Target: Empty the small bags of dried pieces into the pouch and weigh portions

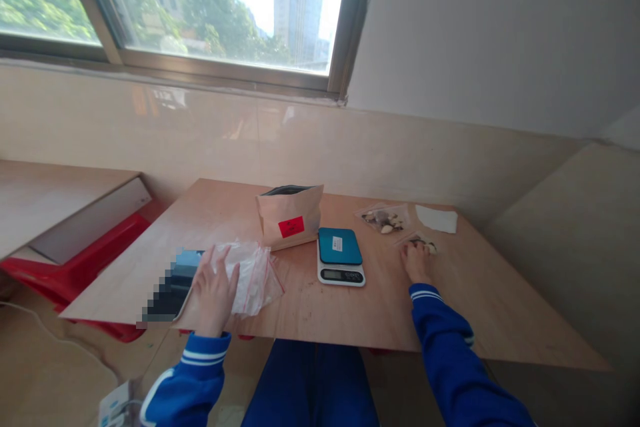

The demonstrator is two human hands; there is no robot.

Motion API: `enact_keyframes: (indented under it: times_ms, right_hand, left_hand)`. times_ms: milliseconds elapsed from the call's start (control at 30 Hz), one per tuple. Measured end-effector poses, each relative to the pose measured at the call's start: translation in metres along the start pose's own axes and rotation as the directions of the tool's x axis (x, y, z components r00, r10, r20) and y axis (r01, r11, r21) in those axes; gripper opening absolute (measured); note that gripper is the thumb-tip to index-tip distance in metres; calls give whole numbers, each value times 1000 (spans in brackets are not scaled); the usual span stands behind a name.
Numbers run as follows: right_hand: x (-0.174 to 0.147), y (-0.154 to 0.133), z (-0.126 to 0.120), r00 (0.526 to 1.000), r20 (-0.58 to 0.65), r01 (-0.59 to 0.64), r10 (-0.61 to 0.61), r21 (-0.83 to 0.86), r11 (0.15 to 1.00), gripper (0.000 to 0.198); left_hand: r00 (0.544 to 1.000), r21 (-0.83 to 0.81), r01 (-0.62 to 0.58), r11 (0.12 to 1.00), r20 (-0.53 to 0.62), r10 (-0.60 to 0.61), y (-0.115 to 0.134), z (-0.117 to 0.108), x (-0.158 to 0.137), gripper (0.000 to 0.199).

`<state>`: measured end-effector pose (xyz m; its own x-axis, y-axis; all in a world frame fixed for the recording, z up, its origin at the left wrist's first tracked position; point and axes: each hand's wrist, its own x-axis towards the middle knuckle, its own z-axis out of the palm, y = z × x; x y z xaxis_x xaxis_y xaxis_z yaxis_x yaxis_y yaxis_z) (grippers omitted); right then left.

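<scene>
My left hand [216,290] has its fingers spread at the left edge of a stack of clear zip bags [253,280] with red seal lines. My right hand [417,263] is curled over a small filled zip bag [425,245] at the right of the table; its fingertips are partly hidden. Just behind lies another clear bag [385,220] holding pale and dark pieces that I cannot identify. Between my hands sits a kitchen scale [341,257] with a teal top and nothing on it. A brown paper pouch [293,217] with a red label stands upright, its mouth gaping.
A white sheet of paper [436,219] lies at the back right of the wooden table [320,313]. Beside my left hand is a dark, partly pixelated flat object [183,283]. Red stools [100,260] stand to the left, next to another table [60,193].
</scene>
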<state>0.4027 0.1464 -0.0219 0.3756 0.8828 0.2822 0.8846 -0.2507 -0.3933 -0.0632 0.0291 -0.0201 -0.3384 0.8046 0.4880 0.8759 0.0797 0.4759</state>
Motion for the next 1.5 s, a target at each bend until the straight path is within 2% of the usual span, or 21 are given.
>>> enact_keyframes:
  times_ms: [67, 100, 167, 200, 300, 400, 533, 600, 667, 733, 800, 833, 867, 900, 967, 1033, 1100, 1200, 1267, 1367, 1500]
  right_hand:
    - [0, 2, -3, 1000, -6, 10, -10, -34, 999, 20]
    - [0, 2, -7, 1000, -14, 10, -10, -45, 999, 23]
    - [-1, 0, -16, 999, -40, 0, -2, -52, 999, 29]
    - [-2, -2, -22, 999, -54, -6, 3, -45, 999, 31]
    - [-12, -12, -45, 997, -76, 4, -3, 6, 1000, 36]
    - [-32, -33, -72, 996, -63, 70, -56, 240, 968, 37]
    - [-70, -78, -109, 981, 83, 87, -178, 628, 773, 28]
    - [-86, -102, -121, 940, 166, 80, -296, 740, 668, 26]
    - [-98, -125, -126, 861, 232, 74, -452, 822, 564, 26]
    - [-104, -144, -124, 765, 274, 67, -583, 866, 495, 27]
    - [-108, -162, -117, 689, 299, 82, -661, 873, 480, 29]
    - [-111, -170, -112, 670, 304, 105, -677, 864, 492, 28]
    - [-113, -177, -108, 679, 289, 144, -675, 849, 508, 26]
    - [-117, -183, -103, 719, 245, 198, -650, 825, 530, 20]
    - [-129, -193, -94, 839, 81, 303, -537, 751, 587, 13]
    - [-145, -201, -86, 908, -36, 316, -417, 712, 627, 15]
    - [-164, -205, -80, 914, 57, 221, -401, 760, 611, 13]
    - [-189, -209, -74, 863, 263, 32, -432, 824, 565, 15]
    - [-198, -209, -71, 873, 274, -5, -403, 833, 553, 14]
    - [-200, -206, -70, 899, 211, 43, -383, 829, 558, 11]
    - [-195, -199, -73, 886, 221, 47, -407, 832, 553, 13]
  left_hand:
    - [978, -149, -96, 984, 169, 121, -3, 15, -2, 48]
    - [955, -231, -85, 969, 260, 146, -7, 23, -2, 48]
    - [909, -337, 26, 941, 400, 119, -15, 39, -1, 53]
    - [897, -367, 68, 928, 430, 105, -19, 45, 1, 55]
    - [910, -440, 135, 888, 409, 64, -27, 50, 11, 52]
    - [949, -490, 156, 858, 314, 7, -24, 36, 24, 47]
    - [988, -483, 60, 874, 155, 18, 1, 6, 30, 35]
    - [991, -533, 51, 845, 132, 23, 26, -9, 22, 29]
    - [973, -666, 175, 725, 229, -24, 55, -23, 8, 30]
    - [907, -780, 303, 548, 413, 85, 84, -35, -7, 36]
    - [815, -812, 366, 455, 516, 264, 108, -43, -20, 36]
    - [795, -813, 398, 425, 537, 282, 117, -46, -25, 32]
    - [789, -815, 420, 400, 546, 283, 123, -47, -29, 29]
    - [793, -815, 439, 379, 549, 262, 127, -47, -33, 27]
    - [826, -818, 456, 351, 536, 174, 129, -44, -39, 28]
    - [855, -813, 456, 362, 512, 74, 128, -39, -45, 28]
    - [872, -797, 446, 407, 489, 1, 126, -34, -51, 26]
    - [887, -782, 425, 456, 460, -38, 125, -32, -59, 23]
    - [899, -789, 392, 473, 438, -12, 126, -34, -61, 21]
    - [915, -810, 300, 504, 393, 87, 128, -40, -62, 26]
    - [915, -814, 291, 503, 390, 101, 127, -42, -63, 28]
